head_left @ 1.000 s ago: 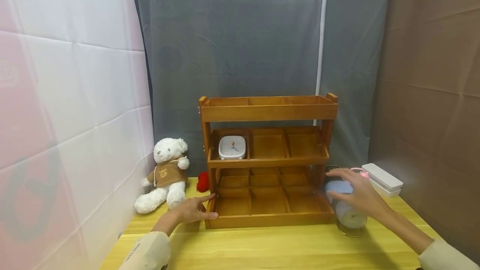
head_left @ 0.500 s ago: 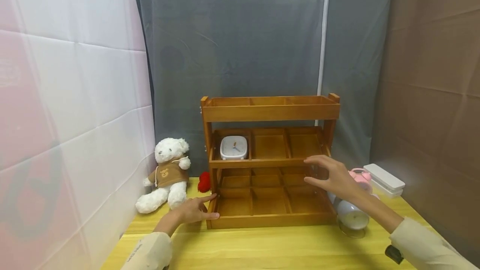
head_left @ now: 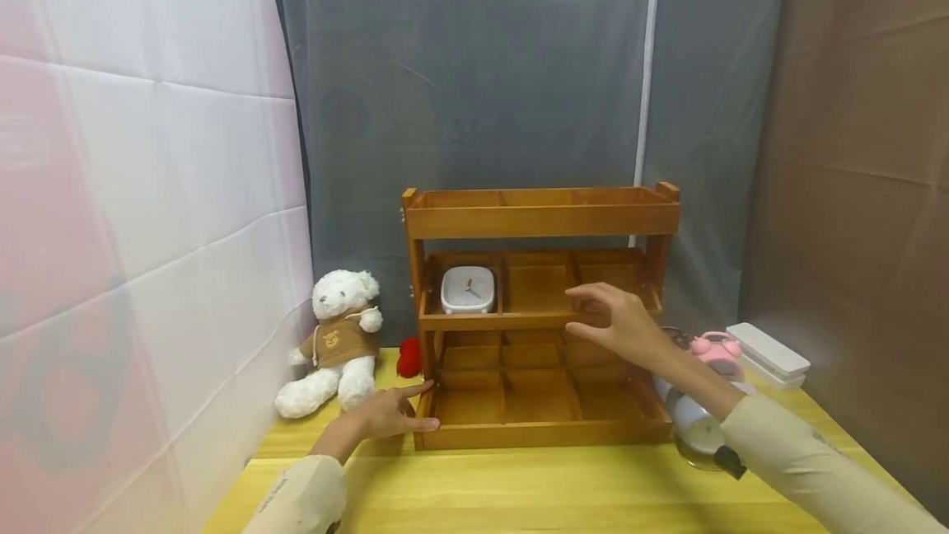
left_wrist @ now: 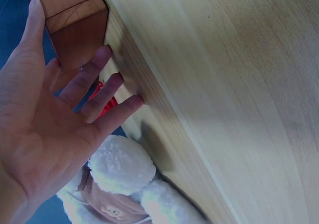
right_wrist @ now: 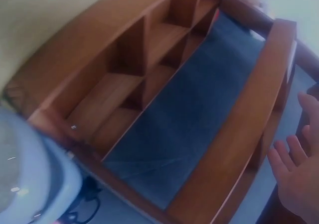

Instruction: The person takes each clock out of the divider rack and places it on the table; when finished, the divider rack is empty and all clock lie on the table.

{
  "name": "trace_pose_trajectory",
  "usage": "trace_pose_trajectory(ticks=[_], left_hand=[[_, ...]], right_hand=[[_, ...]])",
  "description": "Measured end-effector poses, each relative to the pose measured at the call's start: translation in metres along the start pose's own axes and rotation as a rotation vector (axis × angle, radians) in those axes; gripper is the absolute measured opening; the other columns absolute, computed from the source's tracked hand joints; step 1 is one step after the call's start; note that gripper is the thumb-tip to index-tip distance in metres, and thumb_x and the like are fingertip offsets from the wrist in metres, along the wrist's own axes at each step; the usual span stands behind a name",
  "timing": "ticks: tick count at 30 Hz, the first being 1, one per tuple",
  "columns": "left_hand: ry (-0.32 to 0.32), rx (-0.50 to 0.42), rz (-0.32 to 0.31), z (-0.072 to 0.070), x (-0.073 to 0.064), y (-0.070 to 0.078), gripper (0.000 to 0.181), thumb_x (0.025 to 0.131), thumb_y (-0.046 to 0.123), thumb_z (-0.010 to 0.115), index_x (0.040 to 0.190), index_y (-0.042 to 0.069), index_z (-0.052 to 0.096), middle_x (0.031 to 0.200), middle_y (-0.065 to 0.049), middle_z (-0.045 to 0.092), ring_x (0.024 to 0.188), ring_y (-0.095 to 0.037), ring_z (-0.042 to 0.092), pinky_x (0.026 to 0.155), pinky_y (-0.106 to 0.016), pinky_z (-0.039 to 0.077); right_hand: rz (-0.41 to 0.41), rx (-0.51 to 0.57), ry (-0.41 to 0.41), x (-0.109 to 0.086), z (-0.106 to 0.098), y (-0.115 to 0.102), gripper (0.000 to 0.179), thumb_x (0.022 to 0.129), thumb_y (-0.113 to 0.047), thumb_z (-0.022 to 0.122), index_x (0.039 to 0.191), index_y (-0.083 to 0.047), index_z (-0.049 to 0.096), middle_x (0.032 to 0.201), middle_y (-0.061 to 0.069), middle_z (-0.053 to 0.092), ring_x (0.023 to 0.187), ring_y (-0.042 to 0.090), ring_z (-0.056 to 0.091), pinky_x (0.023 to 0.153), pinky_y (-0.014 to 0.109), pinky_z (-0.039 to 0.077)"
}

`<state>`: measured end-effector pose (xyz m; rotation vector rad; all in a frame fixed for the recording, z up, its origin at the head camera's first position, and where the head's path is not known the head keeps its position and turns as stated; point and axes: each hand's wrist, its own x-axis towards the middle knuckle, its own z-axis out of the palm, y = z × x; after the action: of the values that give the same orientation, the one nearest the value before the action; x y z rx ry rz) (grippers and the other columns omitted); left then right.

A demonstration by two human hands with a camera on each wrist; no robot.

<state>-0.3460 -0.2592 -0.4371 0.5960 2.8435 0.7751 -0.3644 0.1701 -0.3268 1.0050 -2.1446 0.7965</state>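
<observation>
A three-tier brown wooden shelf [head_left: 544, 433] with divided compartments stands on the table. My left hand [head_left: 385, 414] touches its lower left corner, index finger at the side and thumb at the front board. In the left wrist view, the other fingers [left_wrist: 84, 82] spread toward the tabletop. My right hand [head_left: 619, 324] hangs in front of the middle tier, to the right of its centre, fingers bent and thumb apart with nothing between them. A white alarm clock [head_left: 468, 290] sits in the middle tier's left compartment.
Left of the shelf sit a white teddy bear [head_left: 344, 342] in a brown hoodie and a red fuzzy item [head_left: 409, 358]. At the right stand a pink alarm clock [head_left: 717, 350], a pale round clock [head_left: 697, 427] partly behind my right forearm, and a white case [head_left: 768, 351].
My right hand has moved left and up, from the clocks beside the shelf to the front of the middle tier. The left hand stays at the shelf's corner.
</observation>
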Motion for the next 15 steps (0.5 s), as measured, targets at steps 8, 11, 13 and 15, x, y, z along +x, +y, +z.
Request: trace_pose_trajectory(ticks=[8,11,13,15], left_hand=[[0.0,0.012,-0.005,-0.001,0.0,0.001,0.086,0.09,0.054,0.078,0.158,0.013,0.045,0.097,-0.007,0.075,0.083,-0.016,0.065,0.078,-0.041,0.054],[0.003,0.021,-0.009,-0.002,0.0,0.001,0.086,0.09,0.054,0.077,0.158,0.014,0.045,0.101,-0.008,0.076,0.087,-0.017,0.068,0.081,-0.043,0.055],[0.004,0.022,-0.01,-0.002,-0.001,0.001,0.085,0.09,0.054,0.077,0.158,0.014,0.046,0.101,-0.008,0.076,0.088,-0.017,0.068,0.081,-0.043,0.055],[0.003,0.024,-0.009,-0.002,-0.002,0.001,0.085,0.09,0.054,0.078,0.158,0.014,0.046,0.1,-0.008,0.076,0.087,-0.017,0.067,0.08,-0.041,0.055]], right_hand=[[0.007,0.045,-0.034,0.035,0.022,-0.014,0.049,0.086,-0.021,0.088,0.13,-0.007,0.07,0.127,0.01,0.071,0.113,0.035,0.068,0.094,0.046,0.056],[0.008,0.056,-0.049,0.048,0.031,-0.019,0.049,0.087,-0.021,0.088,0.13,-0.005,0.07,0.128,0.012,0.07,0.116,0.034,0.067,0.096,0.046,0.056],[0.021,0.063,-0.058,0.057,0.038,-0.021,0.05,0.087,-0.021,0.087,0.13,-0.004,0.07,0.129,0.013,0.069,0.117,0.034,0.066,0.097,0.047,0.055],[0.034,0.074,-0.074,0.065,0.045,-0.023,0.05,0.088,-0.022,0.087,0.13,-0.002,0.069,0.13,0.015,0.069,0.118,0.036,0.066,0.098,0.049,0.054]])
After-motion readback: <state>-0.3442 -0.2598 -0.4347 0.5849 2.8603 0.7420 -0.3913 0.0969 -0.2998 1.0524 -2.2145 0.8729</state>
